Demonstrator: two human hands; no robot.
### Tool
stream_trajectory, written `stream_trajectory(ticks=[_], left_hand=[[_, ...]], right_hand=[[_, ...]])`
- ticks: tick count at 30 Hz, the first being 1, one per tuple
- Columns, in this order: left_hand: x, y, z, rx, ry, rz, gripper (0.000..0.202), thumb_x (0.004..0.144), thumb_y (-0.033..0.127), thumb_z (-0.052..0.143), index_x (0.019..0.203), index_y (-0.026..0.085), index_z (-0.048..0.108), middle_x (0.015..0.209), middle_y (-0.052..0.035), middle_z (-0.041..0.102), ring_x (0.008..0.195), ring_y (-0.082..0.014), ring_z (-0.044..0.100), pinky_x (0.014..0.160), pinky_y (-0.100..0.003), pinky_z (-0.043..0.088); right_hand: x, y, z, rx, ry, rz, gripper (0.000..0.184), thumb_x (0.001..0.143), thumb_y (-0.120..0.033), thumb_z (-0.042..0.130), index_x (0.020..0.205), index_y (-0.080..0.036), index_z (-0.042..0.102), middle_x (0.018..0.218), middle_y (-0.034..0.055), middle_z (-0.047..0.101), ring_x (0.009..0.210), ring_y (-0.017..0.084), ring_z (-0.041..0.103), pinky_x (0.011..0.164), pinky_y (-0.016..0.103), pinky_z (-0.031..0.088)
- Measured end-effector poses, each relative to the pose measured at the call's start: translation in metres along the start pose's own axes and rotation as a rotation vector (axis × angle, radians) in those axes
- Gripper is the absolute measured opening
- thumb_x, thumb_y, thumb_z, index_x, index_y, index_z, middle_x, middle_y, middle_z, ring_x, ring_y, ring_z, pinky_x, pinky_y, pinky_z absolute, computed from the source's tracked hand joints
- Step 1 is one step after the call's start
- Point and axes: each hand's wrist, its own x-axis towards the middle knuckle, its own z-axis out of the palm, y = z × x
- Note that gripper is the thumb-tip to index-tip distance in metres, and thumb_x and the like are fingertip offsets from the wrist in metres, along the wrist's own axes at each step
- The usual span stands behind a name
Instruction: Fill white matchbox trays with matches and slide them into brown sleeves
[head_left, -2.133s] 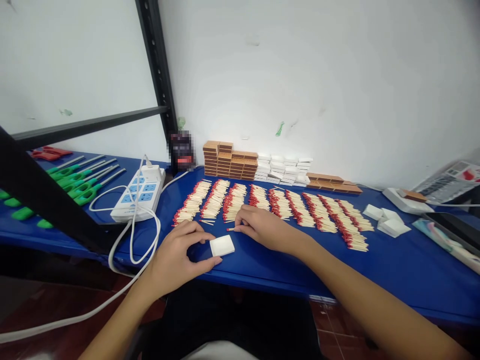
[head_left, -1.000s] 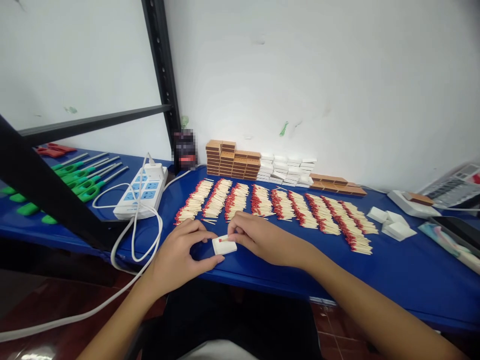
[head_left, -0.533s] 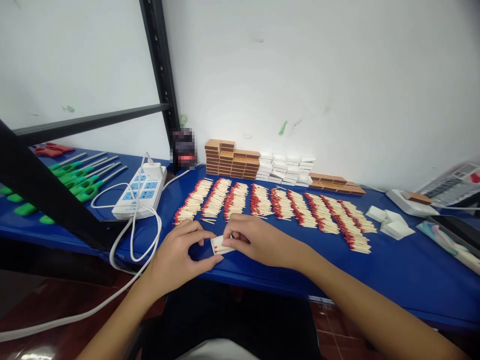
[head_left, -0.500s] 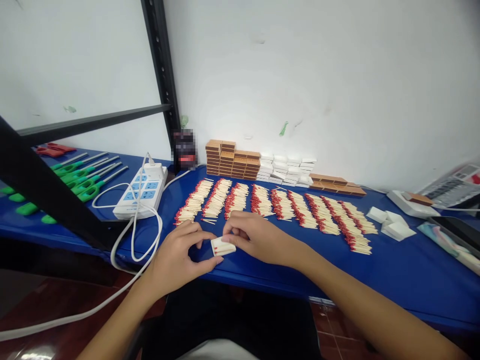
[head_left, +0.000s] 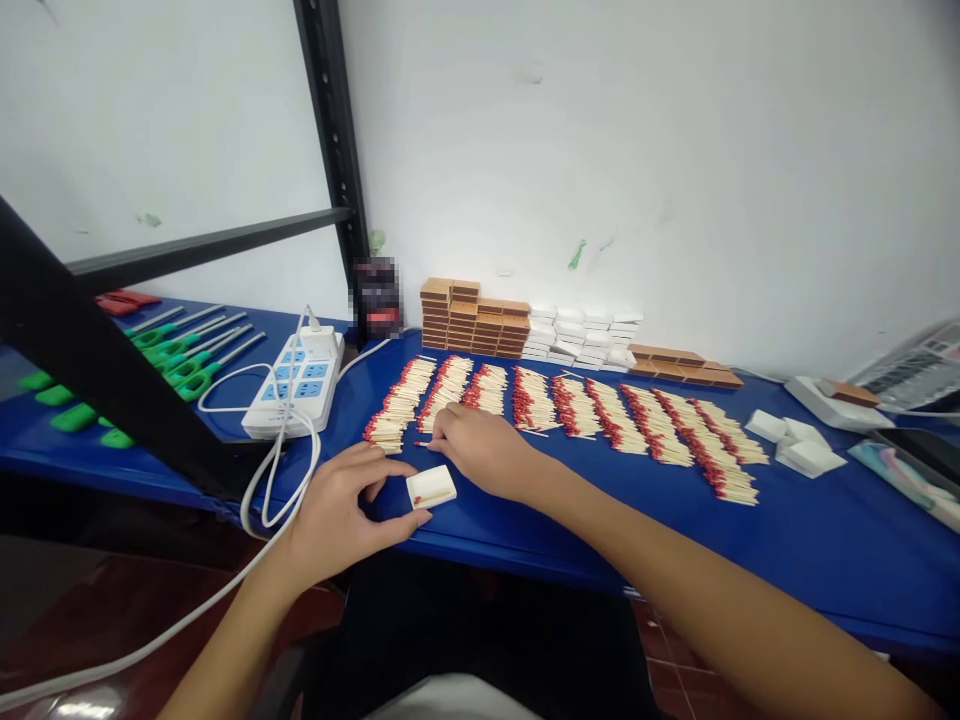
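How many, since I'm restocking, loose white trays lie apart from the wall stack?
4. One tray sits in the grip of the left hand; three trays cluster at the right end of the table. Others may be hidden behind them.

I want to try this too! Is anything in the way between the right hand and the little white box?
Nothing visible. The right hand rests just behind the white box, with only bare blue table between them. The left hand holds the box's left side.

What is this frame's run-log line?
left hand: steadies white tray | right hand: touches loose match beside match rows | surface: blue table
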Motion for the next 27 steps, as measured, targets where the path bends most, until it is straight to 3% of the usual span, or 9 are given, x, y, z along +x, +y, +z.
stream_trajectory(ticks=[6, 12, 15, 20, 27], left_hand=[[0.000, -0.001, 0.002, 0.018, 0.018, 0.007, 0.025, 0.085, 0.037, 0.090, 0.104, 0.022, 0.082, 0.068, 0.0050, 0.051, 0.066, -0.0138, 0.054, 0.065, -0.027, 0.043], [0.000, -0.002, 0.002, 0.012, 0.008, 0.002, 0.024, 0.086, 0.037, 0.089, 0.103, 0.022, 0.082, 0.068, 0.0052, 0.050, 0.066, -0.0139, 0.053, 0.065, -0.027, 0.042], [-0.001, -0.002, 0.002, 0.013, 0.008, 0.000, 0.023, 0.086, 0.037, 0.089, 0.103, 0.022, 0.082, 0.068, 0.0051, 0.050, 0.066, -0.0140, 0.053, 0.065, -0.027, 0.042], [0.000, -0.002, 0.002, 0.001, 0.002, 0.007, 0.022, 0.087, 0.036, 0.088, 0.104, 0.023, 0.081, 0.068, 0.0054, 0.050, 0.066, -0.0135, 0.053, 0.066, -0.027, 0.043], [0.000, -0.002, 0.002, -0.008, 0.015, 0.013, 0.021, 0.087, 0.036, 0.088, 0.102, 0.023, 0.082, 0.067, 0.0053, 0.050, 0.065, -0.0138, 0.053, 0.065, -0.027, 0.043]], right_hand=[[-0.017, 0.001, -0.009, 0.118, -0.022, -0.029, 0.014, 0.112, -0.026, 0.056, 0.108, -0.015, 0.065, 0.115, 0.0104, 0.071, 0.098, 0.021, 0.068, 0.078, 0.031, 0.043], [-0.031, 0.003, -0.017, 0.326, -0.088, -0.197, 0.012, 0.108, -0.022, 0.060, 0.100, -0.017, 0.067, 0.103, 0.0064, 0.071, 0.092, 0.019, 0.063, 0.080, 0.030, 0.043], [-0.027, 0.003, -0.015, 0.329, -0.031, -0.236, 0.011, 0.106, -0.022, 0.065, 0.099, -0.017, 0.070, 0.099, 0.0052, 0.071, 0.090, 0.018, 0.062, 0.078, 0.029, 0.042], [-0.014, 0.008, -0.009, 0.176, 0.158, -0.090, 0.017, 0.110, -0.022, 0.058, 0.112, -0.016, 0.074, 0.109, 0.0091, 0.073, 0.101, 0.021, 0.066, 0.083, 0.032, 0.043], [-0.010, 0.009, -0.003, -0.060, 0.086, -0.055, 0.029, 0.113, -0.022, 0.050, 0.118, -0.017, 0.078, 0.111, 0.0100, 0.068, 0.105, 0.022, 0.067, 0.082, 0.032, 0.046]])
